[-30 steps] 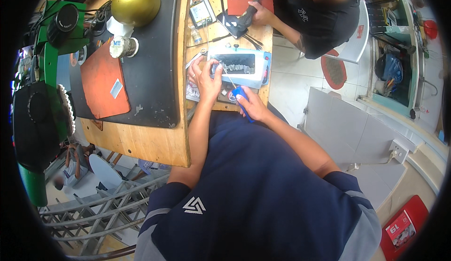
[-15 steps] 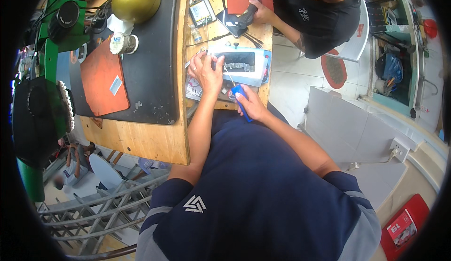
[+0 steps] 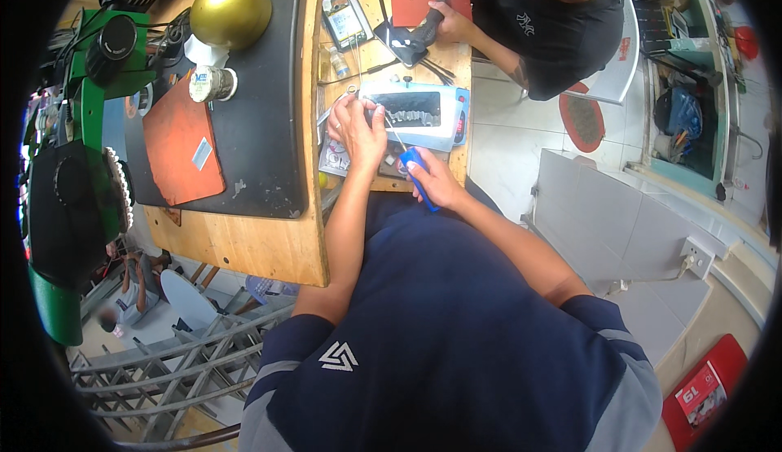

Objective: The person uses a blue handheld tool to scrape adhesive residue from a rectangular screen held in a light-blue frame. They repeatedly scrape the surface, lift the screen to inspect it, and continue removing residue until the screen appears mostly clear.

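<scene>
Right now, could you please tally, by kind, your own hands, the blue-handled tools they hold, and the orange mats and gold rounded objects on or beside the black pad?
Own hands (left hand, right hand): 2
Blue-handled tool: 1
Orange mat: 1
Gold rounded object: 1
Total: 5

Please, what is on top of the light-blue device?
A dark panel, with greyish scraps along its lower part. The left hand partly covers the device; what lies beneath cannot be seen.
</scene>
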A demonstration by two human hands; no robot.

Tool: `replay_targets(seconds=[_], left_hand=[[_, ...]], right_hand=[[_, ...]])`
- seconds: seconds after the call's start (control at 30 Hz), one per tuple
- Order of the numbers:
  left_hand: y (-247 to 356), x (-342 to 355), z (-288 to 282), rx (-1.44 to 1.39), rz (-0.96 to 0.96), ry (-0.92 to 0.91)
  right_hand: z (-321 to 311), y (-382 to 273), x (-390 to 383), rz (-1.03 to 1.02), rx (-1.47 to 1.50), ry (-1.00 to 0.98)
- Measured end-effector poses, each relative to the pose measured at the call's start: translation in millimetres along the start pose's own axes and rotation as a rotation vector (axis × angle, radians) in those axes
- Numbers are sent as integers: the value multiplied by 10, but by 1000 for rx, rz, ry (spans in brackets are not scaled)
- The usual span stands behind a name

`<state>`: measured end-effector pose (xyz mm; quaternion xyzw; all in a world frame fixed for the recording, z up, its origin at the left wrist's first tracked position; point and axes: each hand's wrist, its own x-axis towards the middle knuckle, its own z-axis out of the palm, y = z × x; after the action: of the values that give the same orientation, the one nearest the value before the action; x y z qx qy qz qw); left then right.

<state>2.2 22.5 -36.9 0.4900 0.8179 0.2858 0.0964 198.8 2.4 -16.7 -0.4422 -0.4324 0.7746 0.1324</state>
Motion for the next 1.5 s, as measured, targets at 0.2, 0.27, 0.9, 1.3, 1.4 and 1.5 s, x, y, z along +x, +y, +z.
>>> replay_targets(seconds=[0.2, 0.27, 0.9, 1.3, 1.4, 1.5], left_hand=[[-11, -55, -64, -8, -53, -39], [-8, -38, -56, 9, -10, -23], [38, 5, -54, 48, 11, -23], [102, -12, -62, 10, 15, 8], [83, -26, -92, 43, -74, -47], [64, -31, -128, 22, -60, -77]], right_hand=[[37, 26, -16, 20, 17, -6], [35, 39, -12, 13, 24, 5], [6, 24, -59, 26, 41, 14], [-14, 47, -158, 41, 61, 42], [-17, 24, -143, 39, 48, 27], [-18, 5, -110, 24, 28, 34]])
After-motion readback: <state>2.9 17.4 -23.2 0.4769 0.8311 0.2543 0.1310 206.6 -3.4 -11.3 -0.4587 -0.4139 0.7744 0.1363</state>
